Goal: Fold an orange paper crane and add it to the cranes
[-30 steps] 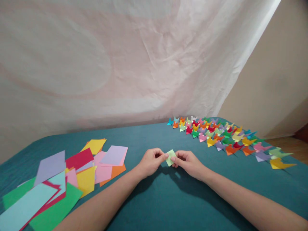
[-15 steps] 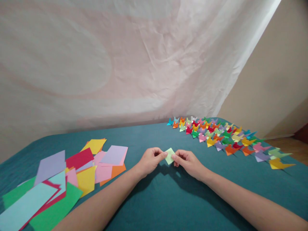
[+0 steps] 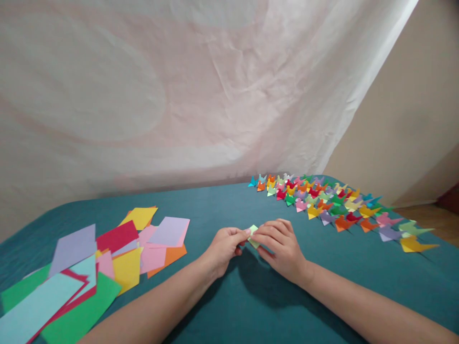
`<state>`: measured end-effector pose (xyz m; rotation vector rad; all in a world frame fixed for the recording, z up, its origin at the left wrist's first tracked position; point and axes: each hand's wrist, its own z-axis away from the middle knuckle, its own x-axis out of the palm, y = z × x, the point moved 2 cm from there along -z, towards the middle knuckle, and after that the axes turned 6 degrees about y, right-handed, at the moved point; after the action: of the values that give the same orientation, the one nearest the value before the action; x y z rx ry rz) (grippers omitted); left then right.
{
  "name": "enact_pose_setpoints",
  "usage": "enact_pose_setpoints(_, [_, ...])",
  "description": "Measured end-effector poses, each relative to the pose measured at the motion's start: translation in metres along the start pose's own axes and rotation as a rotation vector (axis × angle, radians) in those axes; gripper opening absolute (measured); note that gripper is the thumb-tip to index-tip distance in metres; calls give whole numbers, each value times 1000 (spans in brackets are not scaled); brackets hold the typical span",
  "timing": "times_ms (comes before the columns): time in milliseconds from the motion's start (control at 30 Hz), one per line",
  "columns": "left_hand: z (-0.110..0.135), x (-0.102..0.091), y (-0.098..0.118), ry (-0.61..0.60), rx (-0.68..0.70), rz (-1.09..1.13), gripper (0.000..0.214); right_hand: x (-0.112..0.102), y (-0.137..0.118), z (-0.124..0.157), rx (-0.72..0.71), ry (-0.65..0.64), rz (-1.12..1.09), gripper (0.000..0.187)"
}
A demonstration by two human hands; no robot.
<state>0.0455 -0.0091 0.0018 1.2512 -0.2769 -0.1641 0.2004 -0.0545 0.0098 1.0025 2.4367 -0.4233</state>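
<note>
A small light green folded paper (image 3: 253,231) sits between my two hands, low over the teal cloth (image 3: 229,306). My left hand (image 3: 225,246) pinches its left edge with thumb and fingertips. My right hand (image 3: 279,248) lies over its right side with the fingers closed down on it, hiding most of the paper. Only a small green corner shows between the fingertips.
A loose heap of coloured paper sheets (image 3: 89,267) lies at the left, with red, yellow, lilac, pink, orange and green among them. Several small folded paper birds (image 3: 333,203) stand in rows at the back right. A white sheet (image 3: 179,95) hangs behind.
The green paper has come down toward the cloth. My right hand has turned over on top of it, covering most of it; before, the paper stood up between both pinches.
</note>
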Motion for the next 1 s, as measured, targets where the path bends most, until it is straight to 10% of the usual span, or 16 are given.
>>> enact_pose_setpoints(200, [3,3,0,-62,-6,-102,42,-5,1,-2,31,39,-57,12])
enact_pose_setpoints(533, [-1,2,-3,-151,374,-219,30,1,14,0,524,-12,-304,11])
enact_pose_setpoints(1000, [8,1,7,26,527,-460,25,6,8,3,750,-61,-497,19])
